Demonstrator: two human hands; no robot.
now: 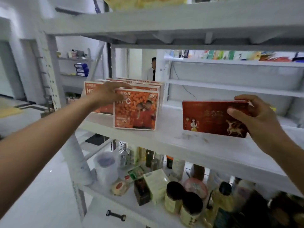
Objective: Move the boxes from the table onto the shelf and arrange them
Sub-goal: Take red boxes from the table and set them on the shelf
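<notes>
shelf: one red box gripped by right hand, two rows of orange boxes under flat left hand

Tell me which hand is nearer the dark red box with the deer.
Right. The right hand grips the dark red box at its right end; the left hand is off to its left, touching the top of the orange NFC box.

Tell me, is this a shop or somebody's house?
Probably a shop or its storeroom: tall white metal shelves, a row of matching orange boxes, and many bottles and jars packed underneath.
</notes>
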